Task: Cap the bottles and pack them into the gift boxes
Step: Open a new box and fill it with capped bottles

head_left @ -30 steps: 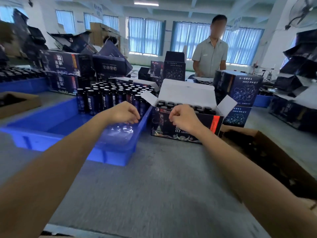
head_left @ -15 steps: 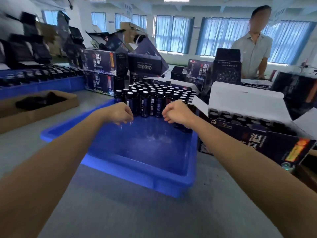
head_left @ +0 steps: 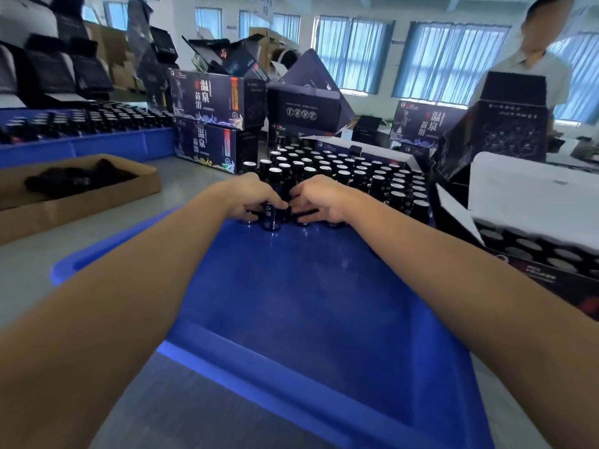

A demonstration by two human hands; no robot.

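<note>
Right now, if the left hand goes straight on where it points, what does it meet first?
Probably the next row of small dark capped bottles in the blue plastic tray; depth is unclear. The left hand grips the front ones.

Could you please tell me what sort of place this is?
Probably a packing workshop: rows of capped bottles in a blue tray, stacked printed gift boxes, and another worker behind.

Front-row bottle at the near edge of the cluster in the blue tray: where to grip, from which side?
Grip the front-row bottle round its cylindrical body, coming from the near side over the bare floor of the blue tray. It stands upright, and the packed bottles crowd its back and flanks, so only the front is open.
</note>
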